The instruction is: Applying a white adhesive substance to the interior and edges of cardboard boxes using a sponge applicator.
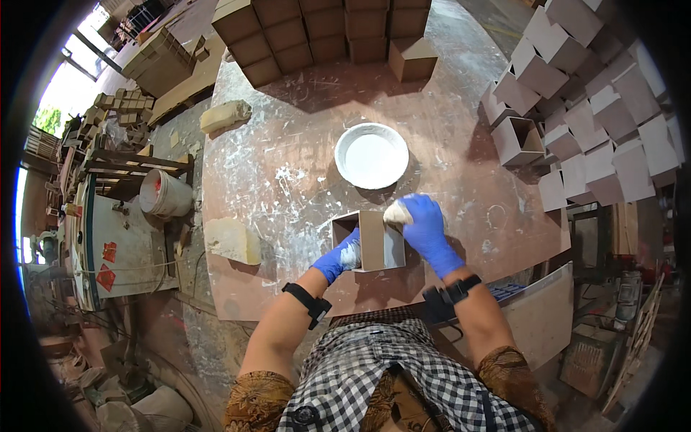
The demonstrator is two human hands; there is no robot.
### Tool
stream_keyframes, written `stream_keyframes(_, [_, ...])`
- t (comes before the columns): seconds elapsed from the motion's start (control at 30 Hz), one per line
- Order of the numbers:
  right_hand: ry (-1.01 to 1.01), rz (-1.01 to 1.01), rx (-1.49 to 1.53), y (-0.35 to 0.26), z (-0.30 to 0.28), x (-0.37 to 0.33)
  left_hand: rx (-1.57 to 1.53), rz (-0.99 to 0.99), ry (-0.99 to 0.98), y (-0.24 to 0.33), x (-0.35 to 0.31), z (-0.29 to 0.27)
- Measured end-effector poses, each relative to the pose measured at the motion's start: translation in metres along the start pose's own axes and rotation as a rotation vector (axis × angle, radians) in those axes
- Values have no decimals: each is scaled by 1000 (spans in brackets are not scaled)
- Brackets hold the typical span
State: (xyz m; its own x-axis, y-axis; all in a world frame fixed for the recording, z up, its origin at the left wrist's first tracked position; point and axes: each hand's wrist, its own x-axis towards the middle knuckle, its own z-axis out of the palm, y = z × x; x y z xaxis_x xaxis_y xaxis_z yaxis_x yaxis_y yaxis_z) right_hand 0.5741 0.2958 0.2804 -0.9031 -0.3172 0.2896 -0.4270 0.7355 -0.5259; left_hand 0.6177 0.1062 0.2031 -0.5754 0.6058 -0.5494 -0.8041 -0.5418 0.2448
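Note:
A small brown board box (pixel 372 241) stands on the worktable near me, its open side turned left. My left hand (pixel 344 258), in a blue glove smeared with white, reaches into that opening and holds the box; some of its fingers are hidden inside. In my right hand (pixel 426 225), also blue-gloved, is a cream-coloured sponge (pixel 397 214), gripped just above the box's right upper edge. The box's right face looks pale and wet. Just beyond the box sits a round white bowl (pixel 371 155) with white liquid in it.
Brown boxes (pixel 309 36) are stacked at the table's far edge. Pale boxes (pixel 604 115) pile up along the right. Yellowish foam blocks (pixel 232 241) lie on the left of the white-stained tabletop (pixel 281 205). A white bucket (pixel 165 193) stands off the table's left side.

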Motion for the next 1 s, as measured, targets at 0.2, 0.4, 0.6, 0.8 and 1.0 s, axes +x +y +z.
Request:
stream_keyframes(0.2, [-192, -163, 1, -33, -25, -79, 65, 63, -41, -3, -4, -9])
stream_keyframes(0.4, [65, 28, 77, 11, 7, 1, 22, 4, -30, -2, 4, 2])
stream_keyframes(0.6, [-151, -132, 91, -24, -22, -78, -61, 1, -32, -1, -1, -3])
stream_keyframes(0.8, [95, 51, 208, 9, 5, -1, 31, 13, 37, 0, -5, 19])
stream_keyframes(1.0, [20, -339, -28, -24, -9, -68, 549, 427, 11, -10, -17, 14])
